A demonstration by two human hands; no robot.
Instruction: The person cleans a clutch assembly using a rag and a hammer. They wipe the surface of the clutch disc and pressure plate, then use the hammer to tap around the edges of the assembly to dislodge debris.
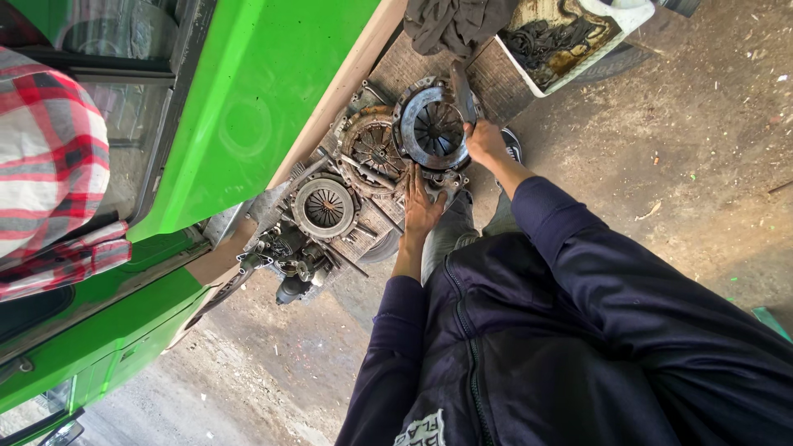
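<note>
Steel pressure plate (431,125), likely heavy and stiff, clamped at its three-o'clock rim by right hand (483,142) fingers; left hand (420,206) fingers spread flat at six o'clock.

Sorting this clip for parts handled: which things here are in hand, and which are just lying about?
In hand:
- round clutch cover, gripped by the right hand
- metal part under the left hand

Lying about:
- rusty clutch disc
- smaller round clutch part
- dark rag
- oily white tray
- green vehicle
</note>
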